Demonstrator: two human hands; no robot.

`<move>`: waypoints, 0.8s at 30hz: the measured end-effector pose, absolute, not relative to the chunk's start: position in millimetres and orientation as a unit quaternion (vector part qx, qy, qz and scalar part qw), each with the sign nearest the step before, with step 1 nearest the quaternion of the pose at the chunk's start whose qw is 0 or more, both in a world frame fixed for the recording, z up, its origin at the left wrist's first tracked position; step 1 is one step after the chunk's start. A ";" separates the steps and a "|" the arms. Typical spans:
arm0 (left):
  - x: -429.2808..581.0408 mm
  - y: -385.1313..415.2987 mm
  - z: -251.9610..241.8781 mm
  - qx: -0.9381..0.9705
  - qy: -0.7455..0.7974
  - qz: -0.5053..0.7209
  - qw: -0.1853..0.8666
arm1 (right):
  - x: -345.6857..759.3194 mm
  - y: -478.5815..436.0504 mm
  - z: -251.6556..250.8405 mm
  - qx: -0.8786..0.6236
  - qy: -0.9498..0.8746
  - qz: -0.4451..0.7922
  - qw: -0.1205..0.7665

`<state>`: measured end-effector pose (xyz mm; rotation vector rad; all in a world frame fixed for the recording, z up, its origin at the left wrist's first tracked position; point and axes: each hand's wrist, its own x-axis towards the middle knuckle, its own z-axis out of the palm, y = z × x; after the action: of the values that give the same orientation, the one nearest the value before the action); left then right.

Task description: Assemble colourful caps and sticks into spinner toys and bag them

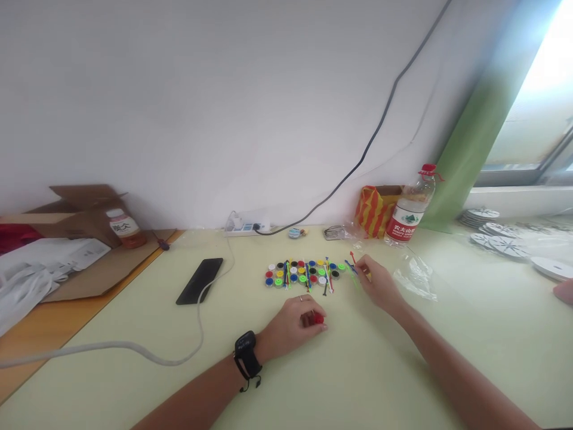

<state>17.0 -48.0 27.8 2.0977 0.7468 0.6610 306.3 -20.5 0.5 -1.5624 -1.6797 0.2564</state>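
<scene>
My left hand [295, 322], wearing a ring and a black watch, rests on the table with its fingers curled around a red round plastic piece [318, 318]. To the right of the rows, my right hand [378, 280] has thumb and fingertips closed on small plastic arrows; a red arrow [352, 257] sticks out above the fingers, with blue and green ones beside it. Exactly how many it grips is hidden. Between and beyond the hands lie rows of round pieces [293, 278] in several colours. Bunches of thin arrow sticks [308, 276] lie across these rows.
A black phone [200, 281] and a white cable [199, 322] lie on the left. Behind are a power strip [250, 227], a water bottle [405, 218] and a striped bag [375, 212]. White discs [505, 246] and another person's hand [564, 291] are at right.
</scene>
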 end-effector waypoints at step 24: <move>3.7 -41.3 12.0 0.639 0.341 0.377 0.577 | 212.8 -71.6 21.9 -0.448 -0.713 0.301 0.448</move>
<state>3.7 -41.3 12.0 1.4951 0.7987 0.8814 212.8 -71.6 21.9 -1.1077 -1.7637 0.7435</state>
